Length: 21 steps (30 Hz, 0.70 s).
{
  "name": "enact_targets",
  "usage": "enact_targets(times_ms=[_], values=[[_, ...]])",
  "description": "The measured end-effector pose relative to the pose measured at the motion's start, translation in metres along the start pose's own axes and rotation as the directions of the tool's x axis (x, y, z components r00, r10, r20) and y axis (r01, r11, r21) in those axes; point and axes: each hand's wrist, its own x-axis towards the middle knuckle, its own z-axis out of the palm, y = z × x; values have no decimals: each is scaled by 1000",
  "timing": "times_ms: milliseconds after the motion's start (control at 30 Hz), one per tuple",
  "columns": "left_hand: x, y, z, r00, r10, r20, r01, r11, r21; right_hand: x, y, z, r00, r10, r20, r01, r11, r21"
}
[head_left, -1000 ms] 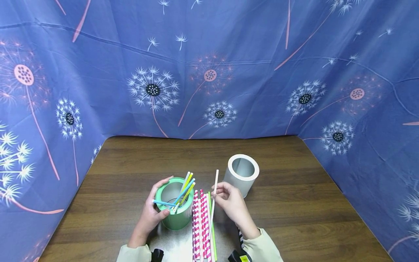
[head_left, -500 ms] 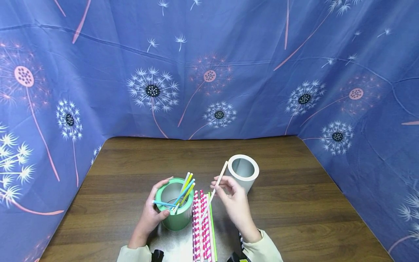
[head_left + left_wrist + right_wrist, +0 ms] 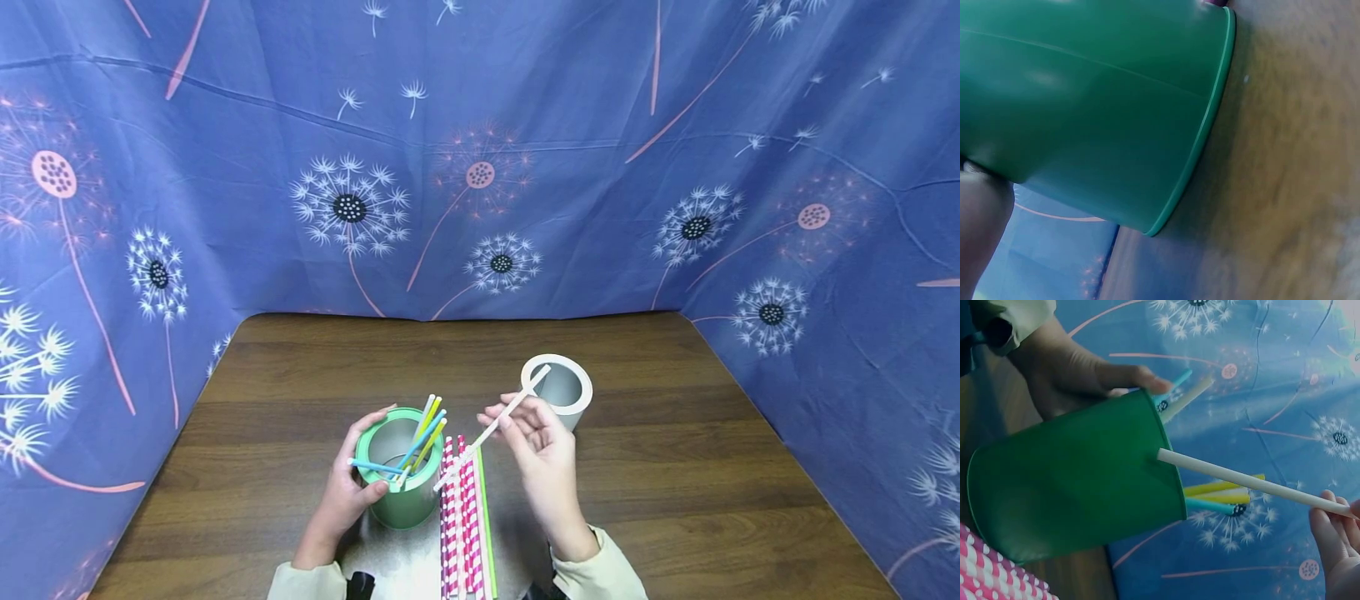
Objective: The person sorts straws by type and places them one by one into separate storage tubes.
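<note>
From where I stand, the person's left hand (image 3: 343,482) is curled around the left side of a green can (image 3: 405,507), thumb at the near part of the rim. The can sits on a brown wooden table (image 3: 645,417), and blue, yellow and white straws lean out of it, most of them towards its right side, with one blue straw (image 3: 373,466) lying across the rim at its left.

To the right of the can, the right hand (image 3: 543,454) pinches a white straw (image 3: 491,429) between thumb and fingers. That straw slants, its lower end close beside the can; whether they touch, I can't tell.

Right next to the can, on its right side, lies a row of pink-and-white striped straws (image 3: 472,542), with a bright green straw (image 3: 489,542) along the edge farthest from the can. Farther back and to the can's right stands a white pot (image 3: 587,393). Behind the can and beyond the table hangs a blue cloth (image 3: 480,75) printed with dandelions.
</note>
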Motion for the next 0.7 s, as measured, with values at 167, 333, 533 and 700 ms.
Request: enact_targets(times_ms=[167, 333, 533, 700], values=[[0, 0, 0, 1000, 5, -1, -5, 1000, 2, 0, -5, 6, 997, -67, -31, 70, 993, 98], [1, 0, 0, 1000, 24, 0, -24, 1000, 8, -1, -1, 10, 976, -213, -39, 217, 958, 189], [0, 0, 0, 1000, 12, -4, -12, 1000, 20, -5, 8, 16, 970, -242, -23, 243, 957, 157], [0, 0, 0, 1000, 10, -2, -10, 1000, 12, -6, 15, 20, 944, -327, 50, 325, 945, 49]])
